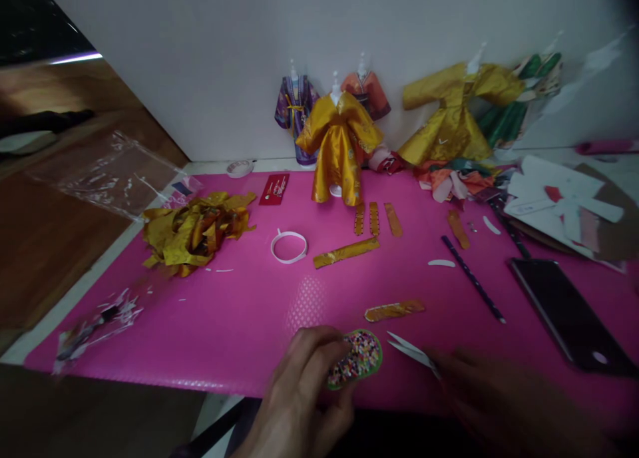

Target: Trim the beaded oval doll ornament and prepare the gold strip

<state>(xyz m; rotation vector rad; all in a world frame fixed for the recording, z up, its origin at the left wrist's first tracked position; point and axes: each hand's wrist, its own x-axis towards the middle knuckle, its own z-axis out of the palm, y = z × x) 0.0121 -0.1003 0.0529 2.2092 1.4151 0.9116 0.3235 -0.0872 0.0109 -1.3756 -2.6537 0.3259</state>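
My left hand [304, 385] has its fingers closed around a small rounded container of multicoloured beads [362, 355] with a green rim, at the table's front edge. To the right, my right hand [489, 385] is smeared by motion and dark. Scissors [414, 353] stick out of it with slightly parted blades pointing left at the container; their handles are mostly hidden. Just beyond the scissors lies a gold fabric strip [397, 310] with a pale edging along part of it. More gold strips [346, 253] lie farther back.
Dressed doll forms [337, 148] stand along the back wall. Gold fabric scraps [197, 235] are heaped at the left, near a white ring [289, 247]. A dark pencil [473, 278], a phone [564, 311] and white paper pieces [559, 198] occupy the right side of the pink tabletop [239, 331].
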